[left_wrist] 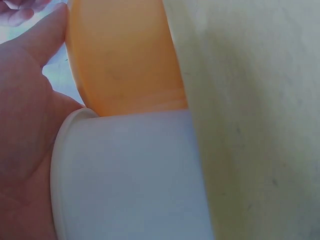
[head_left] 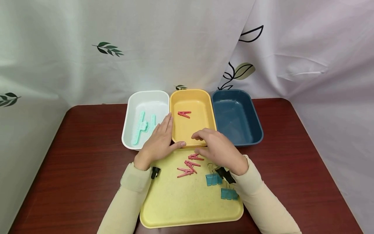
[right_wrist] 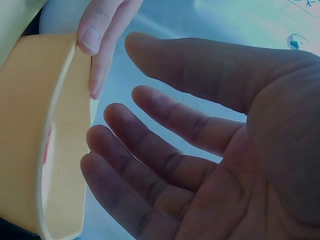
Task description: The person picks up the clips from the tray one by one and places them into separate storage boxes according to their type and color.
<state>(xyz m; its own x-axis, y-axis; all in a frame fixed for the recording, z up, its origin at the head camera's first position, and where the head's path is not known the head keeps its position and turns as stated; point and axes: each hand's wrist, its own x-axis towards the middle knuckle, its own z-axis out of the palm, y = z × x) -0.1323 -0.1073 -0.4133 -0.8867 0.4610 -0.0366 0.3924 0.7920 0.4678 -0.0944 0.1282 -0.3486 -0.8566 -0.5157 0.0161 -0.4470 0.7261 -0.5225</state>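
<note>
My left hand [head_left: 159,143] rests across the adjoining rims of the white bin [head_left: 126,130] and the yellow bin [head_left: 193,130], its fingers straight and thumb along the yellow bin's front rim. Over that bin's front edge hovers my right hand [head_left: 220,149]; the right wrist view shows loosely bent fingers [right_wrist: 150,135] with nothing in them. One pink clothespin [head_left: 184,114] lies inside the yellow bin. Just below the right hand, three more, including a front clothespin [head_left: 185,172], lie on the pale yellow tray [head_left: 187,208]. Two teal binder clips [head_left: 229,194] sit near the right forearm.
Mint-green bag clips [head_left: 140,128] lie in the white bin, partly hidden by the left hand. A dark blue bin [head_left: 257,130] stands to the right in the same row. Behind the dark red table [head_left: 81,156] hangs a white leaf-print curtain [head_left: 163,42].
</note>
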